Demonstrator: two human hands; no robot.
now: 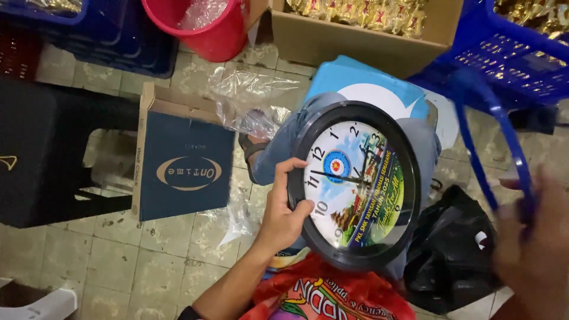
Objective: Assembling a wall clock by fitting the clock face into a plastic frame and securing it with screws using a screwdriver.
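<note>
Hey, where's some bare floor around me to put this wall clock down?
The left hand holds the wall clock. Bare tile floor lies below the dark blue carton, between the black stool and your forearm. It is crowded to the right: black plastic bag, blue basket, and the right hand on a blue ring.

Worn tiled floor (136, 261), crowded with my packing clutter

On my tiles lie a flat dark-blue cardboard box (181, 169) beside a black stool (47, 154), crumpled clear plastic wrap (249, 104), a black plastic bag (450, 249), a red bucket (207, 26), an open brown carton (355, 38) of gold-wrapped items and dark-blue crates (118, 41) along the top edge.
</note>
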